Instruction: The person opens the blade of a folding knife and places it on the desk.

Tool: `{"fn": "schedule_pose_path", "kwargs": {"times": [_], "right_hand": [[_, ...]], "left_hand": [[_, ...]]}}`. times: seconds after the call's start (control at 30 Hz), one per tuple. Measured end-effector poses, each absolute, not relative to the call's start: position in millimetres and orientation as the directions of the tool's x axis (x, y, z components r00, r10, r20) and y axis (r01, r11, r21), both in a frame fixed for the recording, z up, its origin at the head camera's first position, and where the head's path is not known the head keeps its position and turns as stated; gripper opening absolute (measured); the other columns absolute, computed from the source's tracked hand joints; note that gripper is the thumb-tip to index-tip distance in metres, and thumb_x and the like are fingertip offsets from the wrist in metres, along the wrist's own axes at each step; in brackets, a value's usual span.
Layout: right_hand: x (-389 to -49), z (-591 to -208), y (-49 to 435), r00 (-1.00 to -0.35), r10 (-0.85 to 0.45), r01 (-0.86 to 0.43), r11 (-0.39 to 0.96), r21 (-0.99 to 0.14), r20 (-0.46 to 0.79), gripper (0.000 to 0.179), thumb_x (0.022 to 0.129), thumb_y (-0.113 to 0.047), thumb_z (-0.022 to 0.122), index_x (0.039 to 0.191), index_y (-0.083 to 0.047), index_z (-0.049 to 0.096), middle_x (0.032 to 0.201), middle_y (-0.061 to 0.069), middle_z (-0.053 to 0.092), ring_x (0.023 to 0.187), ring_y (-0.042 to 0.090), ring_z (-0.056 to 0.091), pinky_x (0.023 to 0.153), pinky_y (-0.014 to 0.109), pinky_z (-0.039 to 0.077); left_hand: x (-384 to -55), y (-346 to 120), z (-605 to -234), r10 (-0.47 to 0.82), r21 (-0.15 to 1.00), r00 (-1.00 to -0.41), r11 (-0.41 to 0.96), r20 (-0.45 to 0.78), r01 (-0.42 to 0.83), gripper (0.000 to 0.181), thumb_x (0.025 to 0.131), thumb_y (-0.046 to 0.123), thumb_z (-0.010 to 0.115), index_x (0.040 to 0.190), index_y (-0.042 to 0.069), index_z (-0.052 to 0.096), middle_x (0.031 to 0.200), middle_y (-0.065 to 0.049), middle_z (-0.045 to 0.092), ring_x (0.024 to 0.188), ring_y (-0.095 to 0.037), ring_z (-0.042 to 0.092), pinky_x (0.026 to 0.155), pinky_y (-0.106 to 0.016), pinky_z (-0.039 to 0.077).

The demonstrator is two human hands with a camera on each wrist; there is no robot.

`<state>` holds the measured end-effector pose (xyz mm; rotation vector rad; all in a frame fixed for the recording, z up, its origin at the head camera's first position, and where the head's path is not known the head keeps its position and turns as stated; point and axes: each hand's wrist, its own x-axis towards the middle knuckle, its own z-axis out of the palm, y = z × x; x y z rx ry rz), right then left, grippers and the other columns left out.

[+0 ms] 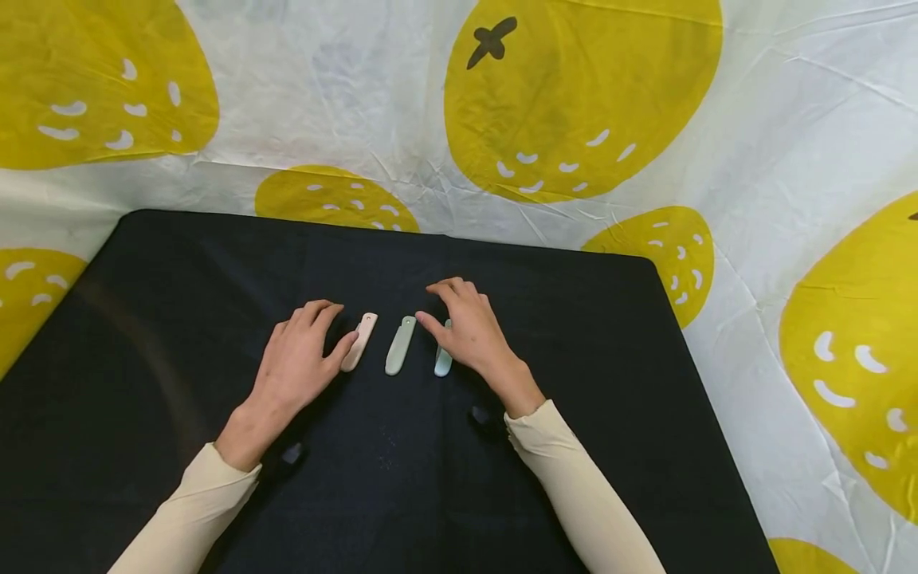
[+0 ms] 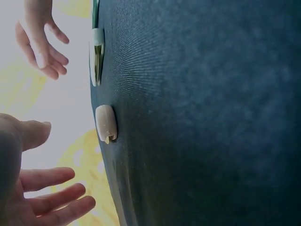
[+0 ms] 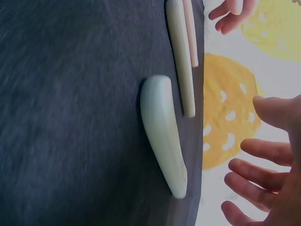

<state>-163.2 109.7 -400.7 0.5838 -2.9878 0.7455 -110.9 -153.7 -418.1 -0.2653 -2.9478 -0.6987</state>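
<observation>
Three slim folded pocket knives lie side by side on a black cloth: a pink knife (image 1: 366, 328), a pale green knife (image 1: 399, 347) and a light blue knife (image 1: 442, 365). My left hand (image 1: 294, 359), fingers spread, is just left of the pink knife, its thumb overlapping that knife in the head view. Above the light blue knife is my right hand (image 1: 469, 331), which covers part of it there. Both wrist views show loosely extended fingers with nothing in them. From the right wrist, the light blue knife (image 3: 162, 134) appears whole, apart from the fingers.
The black-covered table (image 1: 574, 335) has its far edge against a white curtain (image 1: 351, 88) printed with big yellow fruit. Small dark wrist-worn devices show under each wrist, close over the cloth.
</observation>
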Motion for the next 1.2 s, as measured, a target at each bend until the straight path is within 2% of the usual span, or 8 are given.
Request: {"fn": "schedule_pose_path", "kwargs": {"times": [0.2,0.37,0.6,0.83,1.2], "right_hand": [[-165.0,-403.1,99.3,-0.919,-0.388,-0.377,0.805,-0.457,0.075,0.047,0.103,-0.042,0.064,0.14,-0.012,0.063,0.136,0.008,0.061,0.128,0.028,0.054,0.105,0.048,0.044],[-165.4,-404.5,93.2,-0.91,-0.411,-0.391,0.798,-0.458,0.061,0.045,0.103,-0.041,0.065,0.137,-0.012,0.066,0.135,0.007,0.062,0.127,0.028,0.055,0.105,0.048,0.044],[-166.4,-404.1,83.9,-0.895,-0.443,-0.413,0.789,-0.455,0.045,0.041,0.103,-0.04,0.065,0.134,-0.013,0.069,0.132,0.005,0.063,0.126,0.027,0.056,0.104,0.047,0.045],[-168.2,-406.4,73.7,-0.885,-0.465,-0.419,0.777,-0.47,0.021,0.038,0.103,-0.04,0.065,0.132,-0.015,0.07,0.132,0.003,0.064,0.126,0.025,0.056,0.106,0.046,0.044],[-171.6,-411.1,59.7,-0.872,-0.489,-0.442,0.785,-0.434,0.005,0.035,0.103,-0.04,0.066,0.129,-0.017,0.073,0.129,0.003,0.064,0.124,0.025,0.056,0.103,0.044,0.045]], "left_hand": [[-108.4,-155.0,-420.7,0.128,0.44,-0.978,0.878,0.164,0.188,0.046,0.099,0.032,0.068,0.134,0.001,0.064,0.132,-0.021,0.061,0.121,-0.041,0.058,0.099,-0.059,0.047],[-104.8,-153.3,-421.9,0.118,0.444,-0.981,0.879,0.154,0.176,0.045,0.097,0.03,0.071,0.13,0.0,0.066,0.125,-0.021,0.064,0.114,-0.041,0.06,0.094,-0.059,0.048],[-97.7,-152.6,-422.9,0.096,0.47,-0.991,0.873,0.098,0.131,0.047,0.096,0.029,0.074,0.131,-0.001,0.066,0.122,-0.022,0.064,0.106,-0.04,0.062,0.092,-0.058,0.049],[-93.2,-152.2,-425.8,0.103,0.466,-0.991,0.875,0.079,0.128,0.048,0.093,0.028,0.077,0.129,-0.001,0.067,0.116,-0.021,0.065,0.093,-0.033,0.061,0.081,-0.052,0.05],[-89.2,-151.0,-428.7,0.111,0.463,-0.99,0.875,0.085,0.138,0.048,0.089,0.028,0.082,0.125,-0.002,0.068,0.11,-0.019,0.066,0.088,-0.031,0.061,0.078,-0.05,0.05]]}}
